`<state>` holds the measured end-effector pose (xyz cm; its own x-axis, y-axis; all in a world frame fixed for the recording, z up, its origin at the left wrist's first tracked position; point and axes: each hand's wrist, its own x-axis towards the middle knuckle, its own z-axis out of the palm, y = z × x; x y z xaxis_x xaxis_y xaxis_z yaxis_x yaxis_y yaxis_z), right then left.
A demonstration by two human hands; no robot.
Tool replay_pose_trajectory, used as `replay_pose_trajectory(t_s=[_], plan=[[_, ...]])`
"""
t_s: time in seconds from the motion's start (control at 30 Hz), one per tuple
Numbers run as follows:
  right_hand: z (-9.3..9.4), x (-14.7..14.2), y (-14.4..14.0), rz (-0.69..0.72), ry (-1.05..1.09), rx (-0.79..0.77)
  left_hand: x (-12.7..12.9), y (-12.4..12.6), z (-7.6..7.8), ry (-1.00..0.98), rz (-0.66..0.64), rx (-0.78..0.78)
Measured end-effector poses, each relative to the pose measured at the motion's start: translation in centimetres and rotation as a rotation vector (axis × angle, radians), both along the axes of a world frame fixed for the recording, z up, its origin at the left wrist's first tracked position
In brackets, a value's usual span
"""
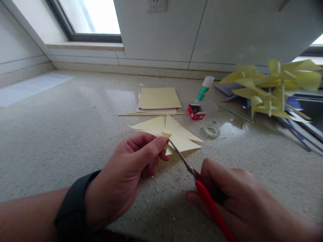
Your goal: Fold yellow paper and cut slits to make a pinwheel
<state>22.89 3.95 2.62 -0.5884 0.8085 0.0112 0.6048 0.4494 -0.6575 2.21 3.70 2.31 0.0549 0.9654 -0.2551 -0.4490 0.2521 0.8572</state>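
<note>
My left hand (136, 161), with a dark band on its wrist, pinches a small piece of yellow paper (166, 135) between thumb and fingers. Red-handled scissors (208, 201) are gripped in my right hand (234, 195). Their blades look closed, and the tips touch or lie right beside the small paper at my left thumb. Just behind my hands a larger sheet of yellow paper (180, 131), slit in from its corners, lies on the counter. My left fingers cover part of its near edge.
Thin wooden sticks (151, 114) lie before a stack of yellow paper (159, 97). To the right are a red box (196, 111), a glue stick (204, 89), a tape roll (211, 131) and a green straw-like stick (234, 113). Yellow paper pinwheels (275, 84) pile up by the sink edge.
</note>
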Motion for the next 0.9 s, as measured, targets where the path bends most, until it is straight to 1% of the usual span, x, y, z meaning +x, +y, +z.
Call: replay_pose_trajectory(t_s=[0.2,0.37,0.63,0.9], plan=[[-0.16,0.02,-0.22,0.004,0.023,0.006,-0.03,0.03,-0.13,-0.005,0.007,0.015],[-0.15,-0.19,-0.24,-0.004,0.021,0.055,-0.02,0.06,-0.22,-0.024,-0.001,0.006],[-0.47,-0.13,-0.28,-0.011,0.008,0.026,0.04,-0.11,-0.17,-0.028,-0.001,0.009],[-0.41,-0.13,-0.05,-0.006,0.011,0.009,-0.01,-0.11,-0.18,-0.044,-0.003,0.005]])
